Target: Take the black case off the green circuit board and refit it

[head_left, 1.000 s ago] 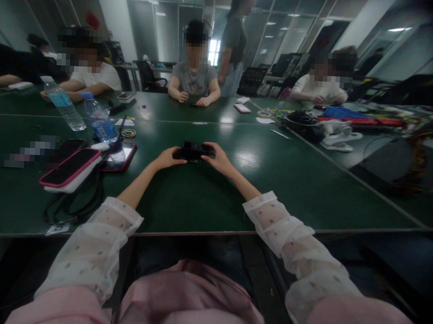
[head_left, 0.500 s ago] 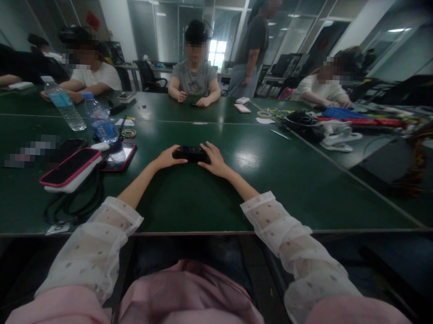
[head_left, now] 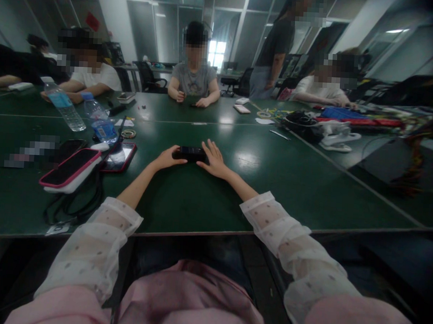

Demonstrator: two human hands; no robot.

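Holding a black, box-shaped device [head_left: 190,154] well back from the near edge of a dark-green bench [head_left: 192,204], a person pinches its left end between thumb and fingers of the left hand [head_left: 167,157] — the right hand [head_left: 215,162] sits spread at the other end. Steadying seems the step in hand — a firmer two-sided grip would call for closing the right hand inward.

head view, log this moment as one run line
left hand: around left end of black device | right hand: spread at its right end | device: apparently on green table | at left: blue-capped bottle
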